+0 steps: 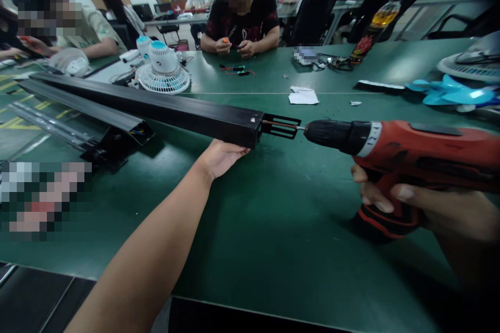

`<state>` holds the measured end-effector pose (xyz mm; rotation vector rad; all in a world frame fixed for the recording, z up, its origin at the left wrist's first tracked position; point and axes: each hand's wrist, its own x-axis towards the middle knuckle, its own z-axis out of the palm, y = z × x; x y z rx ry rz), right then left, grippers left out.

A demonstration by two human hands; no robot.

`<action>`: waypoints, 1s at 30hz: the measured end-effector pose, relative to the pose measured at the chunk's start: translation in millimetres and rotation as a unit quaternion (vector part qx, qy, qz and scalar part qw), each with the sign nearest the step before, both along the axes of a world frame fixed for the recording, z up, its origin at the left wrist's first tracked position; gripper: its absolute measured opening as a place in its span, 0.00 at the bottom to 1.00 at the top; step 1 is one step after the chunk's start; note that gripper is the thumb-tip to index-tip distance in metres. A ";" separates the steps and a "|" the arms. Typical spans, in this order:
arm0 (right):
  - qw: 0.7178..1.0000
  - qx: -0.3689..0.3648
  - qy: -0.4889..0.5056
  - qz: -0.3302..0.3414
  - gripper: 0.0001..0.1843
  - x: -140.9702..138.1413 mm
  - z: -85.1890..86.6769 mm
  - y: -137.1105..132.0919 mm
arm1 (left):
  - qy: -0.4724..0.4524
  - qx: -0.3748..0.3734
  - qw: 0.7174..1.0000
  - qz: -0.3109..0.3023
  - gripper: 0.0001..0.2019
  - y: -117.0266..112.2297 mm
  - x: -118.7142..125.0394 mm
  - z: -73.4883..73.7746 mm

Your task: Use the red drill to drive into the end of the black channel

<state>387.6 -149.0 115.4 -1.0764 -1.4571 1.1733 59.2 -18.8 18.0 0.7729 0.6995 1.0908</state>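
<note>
My left hand [224, 158] is closed around the near end of a long black square tube [187, 112], gripping it from below. A slotted black bracket [287, 126] sticks out of that end to the right. My right hand [386, 195] is wrapped around the handle of a red and black cordless drill [414, 151], held level above the table. Its long thin bit [281, 125] points left along the bracket into the tube's end. Whether the tip touches a screw is hidden inside.
Another black profile [97, 106] and a metal rail [50, 127] lie at the left. Small fans [164, 62] stand behind the tube. Paper scraps [303, 95] and blue fan blades [449, 91] lie on the green table [273, 239]. Across it a person [244, 15] handles small parts.
</note>
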 end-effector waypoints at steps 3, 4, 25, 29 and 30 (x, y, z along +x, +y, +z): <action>1.000 0.000 0.000 0.005 0.22 0.4 -0.7 0.3 | 0.000 0.000 1.000 0.003 0.20 -0.4 0.3 -0.9; 1.000 0.001 0.000 0.004 0.21 0.5 -0.8 0.3 | 0.000 0.000 1.000 0.003 0.20 -0.6 0.4 -0.9; 0.999 0.020 -0.015 0.024 0.20 -3.8 4.3 0.6 | -0.001 0.002 1.000 0.004 0.18 -0.8 -0.9 0.2; 1.000 0.011 -0.018 0.019 0.21 -2.7 3.6 0.5 | -0.004 0.004 1.000 -0.002 0.19 0.2 -1.1 0.1; 1.000 0.009 -0.017 0.017 0.22 -2.3 3.1 0.5 | -0.004 0.004 1.000 -0.005 0.19 0.6 -1.2 -0.1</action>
